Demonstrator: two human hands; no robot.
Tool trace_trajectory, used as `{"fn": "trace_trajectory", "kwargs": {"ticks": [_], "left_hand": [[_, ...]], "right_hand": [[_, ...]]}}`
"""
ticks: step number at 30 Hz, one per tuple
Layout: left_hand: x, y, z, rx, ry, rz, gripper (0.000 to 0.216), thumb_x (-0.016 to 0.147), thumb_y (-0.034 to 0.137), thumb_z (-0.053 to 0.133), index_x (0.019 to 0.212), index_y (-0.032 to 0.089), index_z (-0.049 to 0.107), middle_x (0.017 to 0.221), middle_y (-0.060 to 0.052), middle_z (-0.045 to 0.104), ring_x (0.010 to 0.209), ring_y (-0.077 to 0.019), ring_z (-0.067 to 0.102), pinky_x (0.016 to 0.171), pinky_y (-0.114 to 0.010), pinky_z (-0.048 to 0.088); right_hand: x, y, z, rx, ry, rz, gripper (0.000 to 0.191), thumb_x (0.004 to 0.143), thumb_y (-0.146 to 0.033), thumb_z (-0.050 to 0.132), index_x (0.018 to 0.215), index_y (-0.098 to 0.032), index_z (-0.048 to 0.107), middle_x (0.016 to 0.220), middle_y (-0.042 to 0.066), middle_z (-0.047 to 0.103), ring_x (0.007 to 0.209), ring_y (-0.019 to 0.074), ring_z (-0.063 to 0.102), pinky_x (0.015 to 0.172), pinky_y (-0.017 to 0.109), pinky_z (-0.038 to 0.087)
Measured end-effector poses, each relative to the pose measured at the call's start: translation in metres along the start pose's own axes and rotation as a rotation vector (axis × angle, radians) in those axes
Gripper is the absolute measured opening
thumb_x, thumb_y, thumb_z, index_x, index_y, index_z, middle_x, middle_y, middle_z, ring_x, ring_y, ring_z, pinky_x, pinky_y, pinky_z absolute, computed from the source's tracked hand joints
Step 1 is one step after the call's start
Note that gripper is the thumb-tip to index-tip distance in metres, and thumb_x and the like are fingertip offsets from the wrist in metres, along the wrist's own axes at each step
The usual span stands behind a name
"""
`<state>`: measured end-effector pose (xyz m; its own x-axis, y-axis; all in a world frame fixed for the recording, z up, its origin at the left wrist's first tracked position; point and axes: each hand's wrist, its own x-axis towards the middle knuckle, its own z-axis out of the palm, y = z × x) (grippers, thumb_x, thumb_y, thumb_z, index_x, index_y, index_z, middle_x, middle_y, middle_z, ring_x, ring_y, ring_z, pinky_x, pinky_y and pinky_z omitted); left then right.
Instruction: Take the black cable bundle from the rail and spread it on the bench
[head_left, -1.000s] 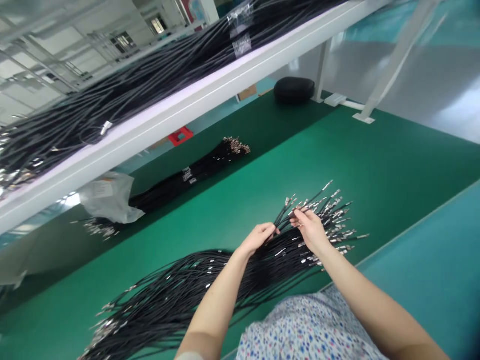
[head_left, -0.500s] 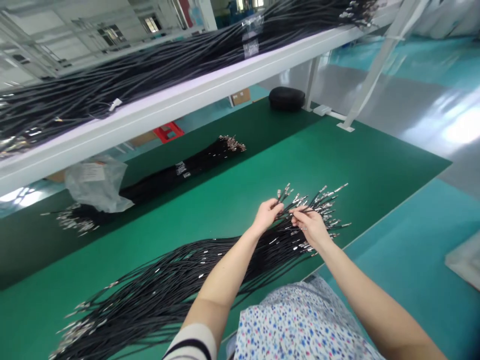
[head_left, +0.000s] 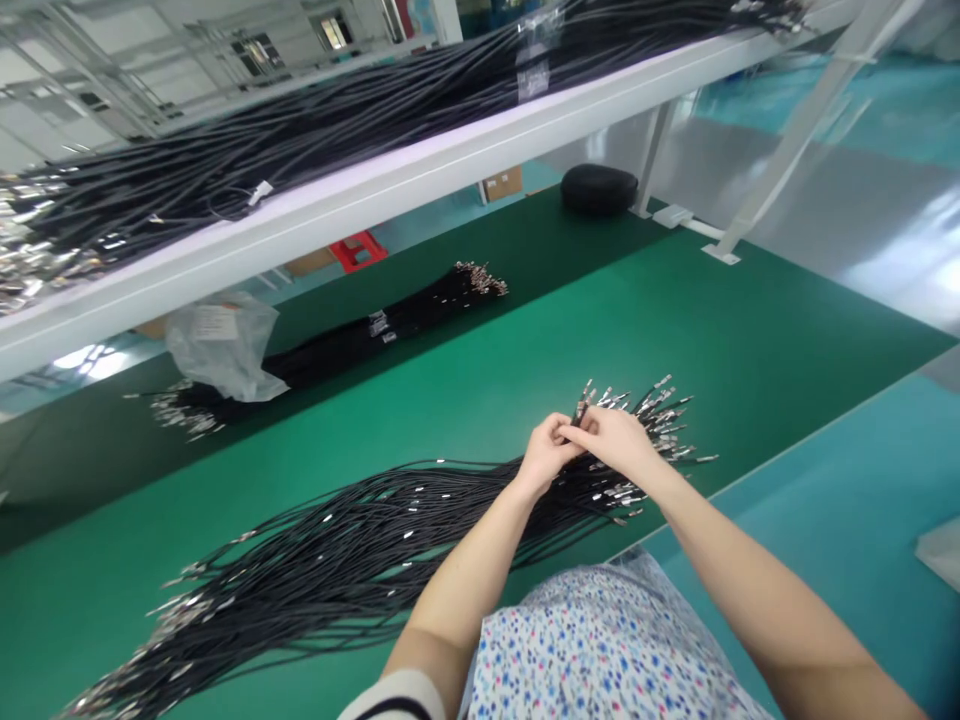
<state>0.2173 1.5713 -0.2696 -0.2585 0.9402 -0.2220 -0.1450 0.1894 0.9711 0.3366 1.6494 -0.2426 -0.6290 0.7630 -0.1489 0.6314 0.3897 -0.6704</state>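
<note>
A long bundle of black cables (head_left: 360, 540) with metal end terminals lies across the green table (head_left: 465, 400). Over its right end, my left hand (head_left: 550, 450) is closed around a few cables near their tips. My right hand (head_left: 616, 438) meets it there, fingers pinched on the same cable ends, thumb touching the left fingers. Metal terminals (head_left: 667, 420) fan out beyond my right hand. Small white marks dot the cables. The exact cables between my fingers are partly hidden.
A second cable bundle (head_left: 337, 345) lies farther back, a clear plastic bag (head_left: 225, 345) over its left part. Above it runs a white shelf (head_left: 420, 170) loaded with more cables (head_left: 337, 110). A black case (head_left: 598, 190) sits near the shelf's post (head_left: 810, 130).
My right hand has moved left to meet my left hand, which now holds the cable ends closer together. The camera view has shifted slightly.
</note>
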Motion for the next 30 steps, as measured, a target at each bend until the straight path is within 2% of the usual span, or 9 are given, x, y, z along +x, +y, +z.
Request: {"fn": "trace_trajectory", "kwargs": {"ticks": [4,8,15,19,21,23,26,28,30], "left_hand": [[-0.005,-0.003,-0.011,-0.13,-0.11,-0.013,0.036,0.07,0.027,0.063,0.09,0.005,0.043,0.073,-0.003,0.047,0.059,-0.0071,0.045,0.052,-0.02,0.034],[-0.001,0.001,-0.02,-0.068,-0.165,-0.035,0.04,0.073,0.034,0.061,0.092,0.005,0.04,0.077,-0.01,0.056,0.06,-0.0122,0.053,0.056,-0.025,0.041],[0.005,0.003,-0.014,0.139,-0.156,-0.063,0.034,0.074,0.033,0.057,0.088,0.007,0.042,0.086,-0.011,0.057,0.07,-0.0172,0.058,0.063,-0.029,0.046],[0.0,0.007,-0.013,0.064,-0.143,-0.026,0.033,0.075,0.033,0.056,0.091,0.007,0.043,0.092,-0.01,0.055,0.083,-0.0183,0.057,0.069,-0.029,0.047],[-0.003,0.01,-0.015,0.067,-0.198,-0.009,0.034,0.078,0.035,0.054,0.093,0.008,0.041,0.098,-0.01,0.053,0.088,-0.0172,0.057,0.073,-0.028,0.046],[-0.007,0.015,-0.017,0.148,-0.346,-0.027,0.032,0.082,0.037,0.048,0.094,0.01,0.034,0.1,-0.011,0.054,0.078,-0.0141,0.058,0.065,-0.024,0.045],[-0.013,0.023,-0.018,0.241,-0.516,-0.055,0.033,0.086,0.042,0.041,0.094,0.015,0.023,0.078,-0.005,0.056,0.046,-0.0069,0.043,0.042,-0.017,0.031],[-0.016,0.028,-0.016,0.252,-0.496,-0.07,0.036,0.085,0.044,0.042,0.101,0.017,0.025,0.058,0.002,0.046,0.039,-0.0053,0.029,0.037,-0.016,0.02],[-0.018,0.032,-0.014,0.28,-0.413,-0.093,0.038,0.083,0.045,0.044,0.104,0.014,0.038,0.051,0.003,0.034,0.039,-0.0048,0.024,0.036,-0.016,0.016]], "right_hand": [[0.007,0.007,0.036,0.448,0.044,-0.081,0.04,0.078,-0.049,0.046,0.065,-0.011,0.049,0.057,0.003,0.051,0.052,0.0104,0.046,0.054,0.023,0.034],[0.003,0.013,0.042,0.877,0.084,-0.057,0.038,0.075,-0.047,0.049,0.074,-0.009,0.047,0.059,0.005,0.052,0.051,0.0117,0.05,0.053,0.023,0.04],[-0.006,0.013,0.025,0.824,0.328,-0.018,0.034,0.081,-0.041,0.047,0.077,-0.007,0.05,0.052,0.003,0.05,0.049,0.01,0.047,0.058,0.023,0.038],[-0.006,0.019,0.021,0.772,0.331,-0.016,0.034,0.082,-0.041,0.047,0.075,-0.007,0.049,0.055,0.005,0.052,0.051,0.0109,0.05,0.059,0.023,0.039],[-0.005,0.02,0.023,0.781,0.326,-0.04,0.033,0.082,-0.041,0.046,0.078,-0.008,0.047,0.055,0.004,0.052,0.052,0.0111,0.05,0.06,0.024,0.04],[-0.005,0.016,0.025,0.813,0.319,-0.059,0.03,0.082,-0.038,0.046,0.081,-0.008,0.047,0.054,0.003,0.051,0.05,0.0109,0.049,0.056,0.023,0.04],[-0.005,0.009,0.023,0.802,0.297,-0.116,0.03,0.081,-0.037,0.047,0.085,-0.008,0.047,0.053,0.002,0.048,0.047,0.0103,0.047,0.05,0.021,0.037],[-0.006,0.008,0.019,0.769,0.254,-0.166,0.033,0.081,-0.041,0.046,0.082,-0.008,0.048,0.054,0.003,0.049,0.048,0.0106,0.047,0.052,0.022,0.039],[-0.008,0.012,0.018,0.857,0.119,-0.169,0.038,0.08,-0.045,0.047,0.081,-0.007,0.048,0.057,0.004,0.05,0.049,0.0121,0.049,0.054,0.025,0.04]]}}
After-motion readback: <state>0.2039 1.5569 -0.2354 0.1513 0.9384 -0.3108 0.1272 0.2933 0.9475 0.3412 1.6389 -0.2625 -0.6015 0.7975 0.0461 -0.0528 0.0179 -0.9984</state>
